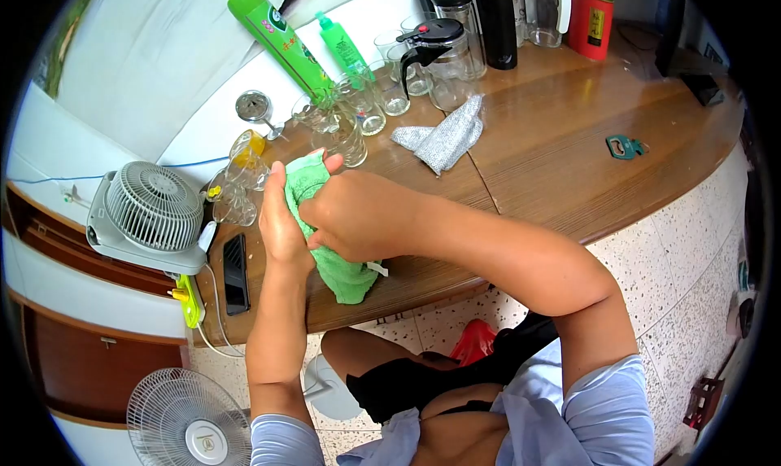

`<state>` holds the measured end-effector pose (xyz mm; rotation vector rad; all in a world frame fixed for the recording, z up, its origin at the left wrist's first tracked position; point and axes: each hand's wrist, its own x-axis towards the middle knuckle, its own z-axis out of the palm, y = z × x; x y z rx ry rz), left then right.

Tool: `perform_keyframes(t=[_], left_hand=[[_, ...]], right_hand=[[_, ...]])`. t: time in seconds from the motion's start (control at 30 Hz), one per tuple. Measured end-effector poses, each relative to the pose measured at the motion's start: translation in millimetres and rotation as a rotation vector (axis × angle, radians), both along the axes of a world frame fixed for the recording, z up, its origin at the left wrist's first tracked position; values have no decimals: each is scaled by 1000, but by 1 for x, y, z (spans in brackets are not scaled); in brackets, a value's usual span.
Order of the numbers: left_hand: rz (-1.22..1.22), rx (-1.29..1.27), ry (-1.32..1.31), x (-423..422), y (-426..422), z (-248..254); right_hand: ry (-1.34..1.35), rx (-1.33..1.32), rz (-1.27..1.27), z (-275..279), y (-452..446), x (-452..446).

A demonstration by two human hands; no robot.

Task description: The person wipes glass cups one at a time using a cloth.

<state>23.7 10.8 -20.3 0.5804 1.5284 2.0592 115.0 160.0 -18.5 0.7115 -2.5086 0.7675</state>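
Note:
A green cloth (346,280) is bunched between my two hands above the near left part of the table, its lower end hanging down with a small white tag. My left hand (285,226) is wrapped round the cloth from the left, fingertips showing at its top. My right hand (358,214) is closed and presses its curled fingers into the cloth from the right. Whether anything is inside the cloth is hidden. Just beyond my hands stand several clear glasses (351,144). A grey cloth (446,139) lies crumpled to their right.
On the wooden table (561,157) are a black-lidded glass teapot (451,83), a dark thermos (495,26), a red tin (590,22), green bottles (281,43), a phone (235,275) and a teal bottle opener (622,147). A box fan (150,210) stands left; another fan (191,421) is below.

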Motion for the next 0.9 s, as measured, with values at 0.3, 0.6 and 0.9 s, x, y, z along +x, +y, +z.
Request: perform_keyframes(t=[0.3,0.6,0.9], left_hand=[[-43,54,-10,3,7,0],[-99,12,224,20,12,-1],[40,-86,236,8,8,-8]], right_hand=[[-46,45,44,10,13,2],[101,-211,-83,36,33,12],[31,-151,-115,6,3,1]])
